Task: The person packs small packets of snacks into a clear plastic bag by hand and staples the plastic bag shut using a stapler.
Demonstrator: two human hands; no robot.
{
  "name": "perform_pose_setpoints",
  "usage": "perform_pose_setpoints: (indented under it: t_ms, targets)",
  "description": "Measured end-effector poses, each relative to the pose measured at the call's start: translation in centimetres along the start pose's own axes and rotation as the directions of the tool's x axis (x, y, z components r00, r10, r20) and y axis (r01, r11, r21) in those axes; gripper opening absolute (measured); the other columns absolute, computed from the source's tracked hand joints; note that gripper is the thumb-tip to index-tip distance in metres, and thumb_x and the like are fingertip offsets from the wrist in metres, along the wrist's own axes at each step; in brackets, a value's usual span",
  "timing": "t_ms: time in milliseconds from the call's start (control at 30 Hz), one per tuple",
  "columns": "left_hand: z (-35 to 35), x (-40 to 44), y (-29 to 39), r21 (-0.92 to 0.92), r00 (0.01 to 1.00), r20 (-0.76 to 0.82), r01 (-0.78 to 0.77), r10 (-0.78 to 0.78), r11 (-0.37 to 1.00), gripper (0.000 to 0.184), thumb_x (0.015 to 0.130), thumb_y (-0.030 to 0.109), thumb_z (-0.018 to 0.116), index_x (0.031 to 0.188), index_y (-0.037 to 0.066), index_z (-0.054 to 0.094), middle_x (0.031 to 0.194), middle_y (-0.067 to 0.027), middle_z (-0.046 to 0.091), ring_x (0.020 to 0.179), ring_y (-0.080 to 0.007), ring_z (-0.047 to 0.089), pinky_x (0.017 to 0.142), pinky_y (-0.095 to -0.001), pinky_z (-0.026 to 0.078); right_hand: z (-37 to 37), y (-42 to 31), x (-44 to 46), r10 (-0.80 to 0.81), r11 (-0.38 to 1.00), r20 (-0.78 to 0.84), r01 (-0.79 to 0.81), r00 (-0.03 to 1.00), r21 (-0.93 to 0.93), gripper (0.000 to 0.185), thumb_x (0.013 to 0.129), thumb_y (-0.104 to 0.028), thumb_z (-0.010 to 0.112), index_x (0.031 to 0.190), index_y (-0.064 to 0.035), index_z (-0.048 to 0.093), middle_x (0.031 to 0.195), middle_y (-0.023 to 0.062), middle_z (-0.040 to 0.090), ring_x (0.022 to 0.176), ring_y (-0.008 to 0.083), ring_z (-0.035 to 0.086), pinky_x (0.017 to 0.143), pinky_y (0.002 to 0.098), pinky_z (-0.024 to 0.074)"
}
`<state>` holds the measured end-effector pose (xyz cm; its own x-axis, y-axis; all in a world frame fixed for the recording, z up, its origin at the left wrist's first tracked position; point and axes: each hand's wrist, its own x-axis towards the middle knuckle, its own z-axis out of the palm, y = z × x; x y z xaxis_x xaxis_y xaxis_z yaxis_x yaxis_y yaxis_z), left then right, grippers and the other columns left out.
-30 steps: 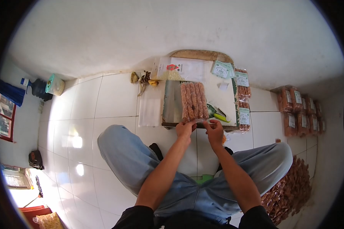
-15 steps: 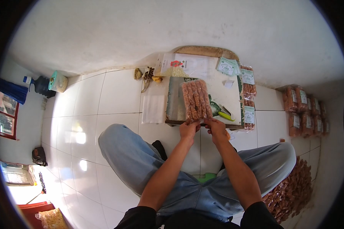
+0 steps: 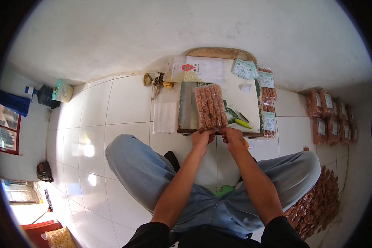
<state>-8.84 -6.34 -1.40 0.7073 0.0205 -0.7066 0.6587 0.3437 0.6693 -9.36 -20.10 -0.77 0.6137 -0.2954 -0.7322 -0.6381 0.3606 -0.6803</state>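
A clear plastic bag of brown snacks (image 3: pixel 211 106), packed in rows, lies over the low table (image 3: pixel 240 101). At its near end, my left hand (image 3: pixel 201 138) and my right hand (image 3: pixel 232 137) pinch the plastic edge, close together. The fingers of both are closed on it. Just right of the bag, a stapler with a lime-green handle (image 3: pixel 243 123) rests on the tabletop. Behind it are a small white paper piece (image 3: pixel 246 87) and a pile of printed green-and-white labels (image 3: pixel 244 69).
Labelled snack packs (image 3: pixel 268 120) stand against the table's right side, and several more packs (image 3: pixel 331 118) are stacked by the right wall. Loose brown pieces (image 3: pixel 314 206) are heaped beyond my right knee. Clear plastic sheets (image 3: pixel 164 115) lie left of the table.
Both hands stay on the bag's near end, with my right hand shifted slightly left. The view has moved a little; the bag remains over the table.
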Motion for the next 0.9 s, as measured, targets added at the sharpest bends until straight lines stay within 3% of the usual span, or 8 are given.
perform_pose_setpoints:
  t_ms: [167,233,367,433,533,667,867,900]
  targets:
    - [0.8,-0.4,0.0,-0.082,0.998,-0.069,-0.01,0.004,0.997,0.012,0.078,0.0,0.069,0.089,-0.001,0.064,0.079,-0.0087,0.067,0.064,-0.0156,0.065,0.057,-0.0245,0.054,-1.2,-0.8,-0.2,-0.102,0.962,0.08,0.118,0.992,-0.247,0.012,0.076,-0.012,0.071,0.079,-0.0013,0.067,0.07,0.0049,0.063,0.056,0.0135,0.056,0.047,0.0273,0.0418]
    - [0.9,-0.5,0.0,-0.124,0.998,-0.065,0.001,-0.009,0.992,0.012,0.077,0.0,0.069,0.088,-0.001,0.064,0.078,-0.0083,0.066,0.064,-0.0156,0.065,0.057,-0.0249,0.053,-3.2,-2.4,0.3,-0.136,0.691,0.23,0.258,0.964,-0.675,0.014,0.079,-0.018,0.069,0.083,-0.0046,0.069,0.071,0.0053,0.067,0.056,0.0187,0.06,0.05,0.0317,0.0473]
    - [1.0,-0.6,0.1,-0.122,0.999,-0.05,0.01,-0.016,0.992,0.012,0.078,0.0,0.069,0.088,-0.001,0.064,0.078,-0.0079,0.066,0.065,-0.0157,0.065,0.058,-0.0254,0.053,-5.1,-4.6,0.9,-0.554,0.347,0.097,0.335,0.827,-0.876,0.039,0.074,-0.029,0.075,0.106,-0.0092,0.068,0.093,0.0132,0.069,0.086,0.0281,0.067,0.073,0.0443,0.053]
    - [0.9,-0.7,0.1,-0.134,0.998,-0.053,0.011,-0.018,0.991,0.011,0.078,0.0,0.068,0.088,0.0,0.064,0.077,-0.0074,0.066,0.065,-0.0157,0.065,0.058,-0.0255,0.053,-5.3,-5.5,-0.2,-0.762,-0.018,0.229,0.333,0.606,-0.943,0.057,0.073,-0.035,0.078,0.123,-0.0132,0.059,0.111,0.0123,0.061,0.109,0.0323,0.056,0.09,0.0494,0.0448]
    - [1.1,-0.7,0.3,-0.105,0.997,-0.07,0.031,-0.039,0.994,0.011,0.078,0.0,0.069,0.087,0.0,0.063,0.077,-0.0075,0.066,0.065,-0.0157,0.065,0.058,-0.0256,0.053,-5.6,-5.3,0.8,-0.606,-0.074,0.288,0.308,0.741,-0.949,0.064,0.075,-0.037,0.077,0.131,-0.0152,0.053,0.115,0.0118,0.053,0.114,0.0323,0.049,0.092,0.0492,0.0411]
    - [1.1,-1.0,0.3,-0.144,0.997,-0.063,0.024,-0.034,0.989,0.01,0.078,-0.001,0.069,0.086,0.0,0.062,0.077,-0.0078,0.066,0.065,-0.0158,0.065,0.057,-0.0253,0.052,-6.1,-3.7,2.1,-0.667,-0.093,0.355,0.4,0.655,-0.912,0.063,0.075,-0.036,0.077,0.129,-0.0135,0.054,0.113,0.0121,0.055,0.109,0.0328,0.053,0.089,0.0484,0.0424]
    - [1.2,-0.3,-0.4,-0.199,0.997,-0.073,0.02,-0.036,0.98,0.013,0.078,-0.001,0.068,0.088,0.0,0.06,0.077,-0.0087,0.066,0.063,-0.0164,0.065,0.055,-0.026,0.052,-7.0,-2.7,2.6,-0.732,0.158,0.284,0.559,0.62,-0.814,0.052,0.085,-0.036,0.071,0.123,-0.0032,0.055,0.1,0.0148,0.057,0.096,0.0309,0.06,0.081,0.0481,0.0486]
    - [1.2,-0.2,-0.4,-0.203,0.997,-0.072,0.018,-0.033,0.979,0.014,0.077,-0.002,0.068,0.088,0.0,0.06,0.076,-0.0086,0.066,0.063,-0.0165,0.065,0.055,-0.026,0.053,-6.6,-4.0,0.4,-0.439,0.592,0.217,0.462,0.872,-0.66,0.047,0.087,-0.035,0.068,0.119,-0.0024,0.056,0.094,0.0128,0.057,0.09,0.0275,0.061,0.075,0.047,0.0502]
